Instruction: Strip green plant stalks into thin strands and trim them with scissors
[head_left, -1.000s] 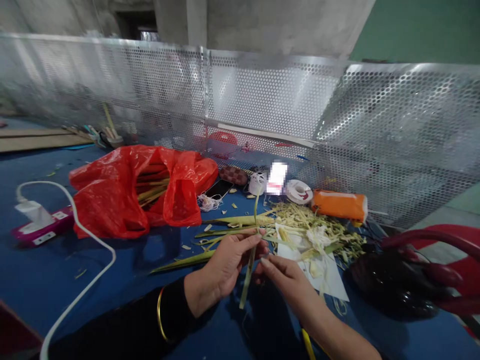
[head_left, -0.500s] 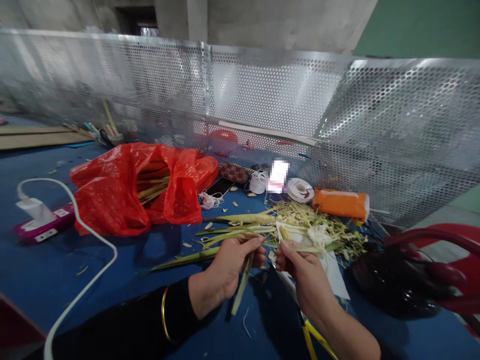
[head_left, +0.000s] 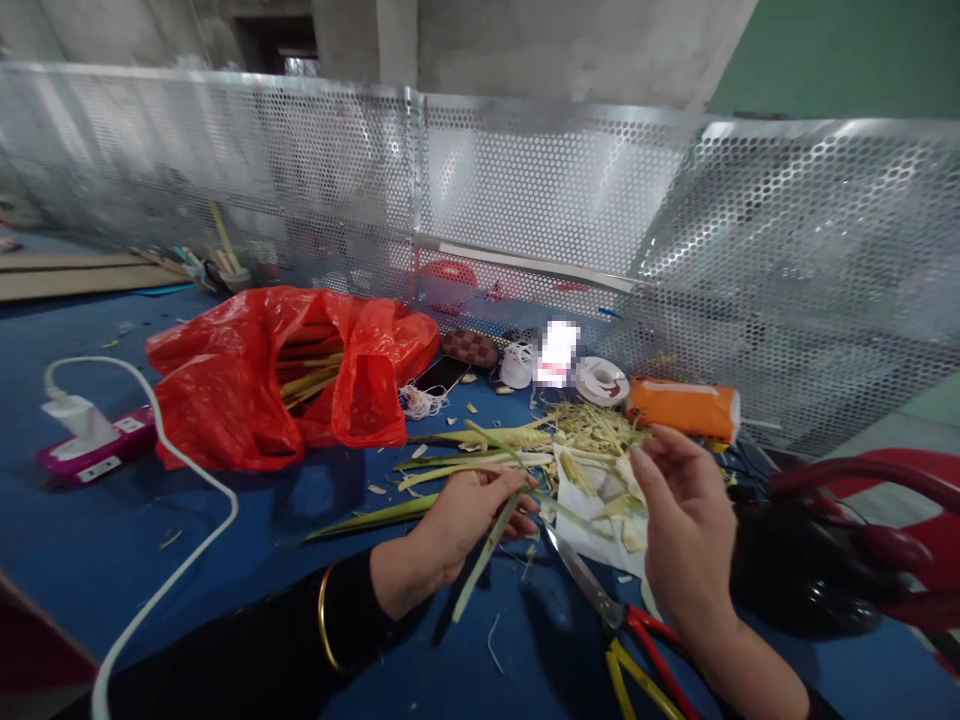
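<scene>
My left hand (head_left: pixel 480 515) is closed, pinching a few narrow green leaf strips (head_left: pixel 480 570). One strip hangs down below the fingers and others stick out above and to the right. My right hand (head_left: pixel 686 510) is raised over the right side of the clippings, its thumb apart from the loosely curled fingers, and I see nothing in it. Between the hands lies a white paper (head_left: pixel 592 515) with pale leaf scraps on it. Red-handled scissors (head_left: pixel 592 585) rest just below, beside yellow handles (head_left: pixel 637 680) of another tool.
Long green leaves (head_left: pixel 375 518) and a heap of shredded clippings (head_left: pixel 592 425) cover the middle. Left is a red plastic bag (head_left: pixel 225 390) of stalks, with a purple power strip (head_left: pixel 97 445) and white cable. An orange packet (head_left: pixel 682 408) and a black-and-maroon object (head_left: pixel 810 560) stand right.
My right hand has moved up and to the right, away from my left hand, and no longer grips a strip. The paper and scissors are now more exposed. My left hand keeps its pinch.
</scene>
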